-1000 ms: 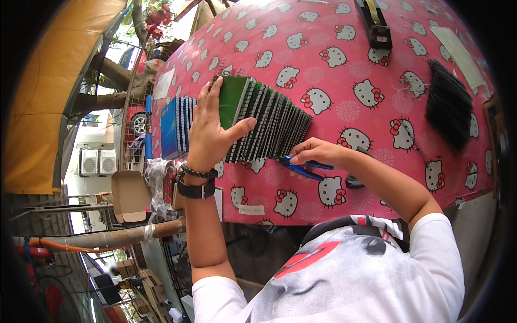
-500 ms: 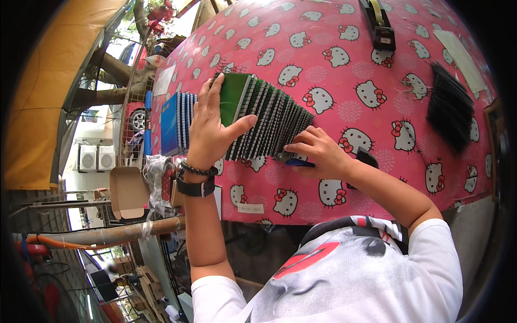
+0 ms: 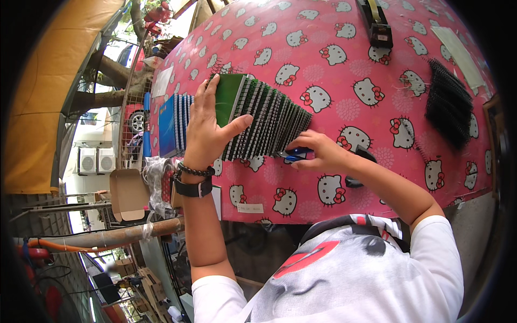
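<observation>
A pink tabletop [image 3: 301, 196] printed with cartoon cat faces is filling most of the view, its edges curving. A black tape dispenser [image 3: 377, 35] is standing toward the far side, and a dark bundle of wire coils [image 3: 448, 110] is lying well to the right. Beyond the left edge, an orange tarp [image 3: 64, 81] is hanging, and an open cardboard box [image 3: 128, 195] is sitting lower down.

Green notebooks [image 3: 229, 99] with black spiral bindings are lying in a fanned row near the middle, just right of some blue notebooks [image 3: 169, 127]. The left hand [image 3: 210, 129] is resting over the green covers, its grip spreading open, fingers pointing away and thumb reaching right across the bindings. The right hand [image 3: 326, 153] is bending inward, its grip closing around blue-handled pliers [image 3: 298, 154], whose tips are pointing at the row's near end; contact is staying unclear.
</observation>
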The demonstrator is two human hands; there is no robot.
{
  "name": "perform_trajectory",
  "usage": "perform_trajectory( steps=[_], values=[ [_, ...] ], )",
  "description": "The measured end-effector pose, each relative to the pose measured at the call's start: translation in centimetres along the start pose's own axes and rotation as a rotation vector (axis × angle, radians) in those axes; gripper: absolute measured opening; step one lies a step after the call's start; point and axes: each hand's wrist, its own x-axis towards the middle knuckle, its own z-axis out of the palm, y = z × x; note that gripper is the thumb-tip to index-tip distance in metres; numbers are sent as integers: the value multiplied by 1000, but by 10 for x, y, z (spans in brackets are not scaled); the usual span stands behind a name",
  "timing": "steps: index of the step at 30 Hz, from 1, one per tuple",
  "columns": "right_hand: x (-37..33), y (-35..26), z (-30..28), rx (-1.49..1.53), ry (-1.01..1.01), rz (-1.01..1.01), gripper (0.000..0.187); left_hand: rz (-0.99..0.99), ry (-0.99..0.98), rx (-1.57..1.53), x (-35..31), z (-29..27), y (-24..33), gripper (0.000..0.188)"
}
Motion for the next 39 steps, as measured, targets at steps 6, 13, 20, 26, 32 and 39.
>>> perform_trajectory(
  steps=[6,13,20,26,32,39],
  values=[
    [-4,8,6,-466,169,-336,39,3,2,21,0,0,1,98],
    [8,23,-2,529,-288,310,35,3,7,19,0,1,3,98],
    [-8,12,10,-241,105,-204,39,4,8,4,1,1,1,98],
    [-10,11,17,-458,187,-305,45,-4,1,-3,0,0,3,98],
    [-11,10,16,-548,210,-313,44,-7,4,7,0,0,2,97],
    [3,23,6,326,-138,221,31,9,7,22,0,1,3,96]
  ],
)
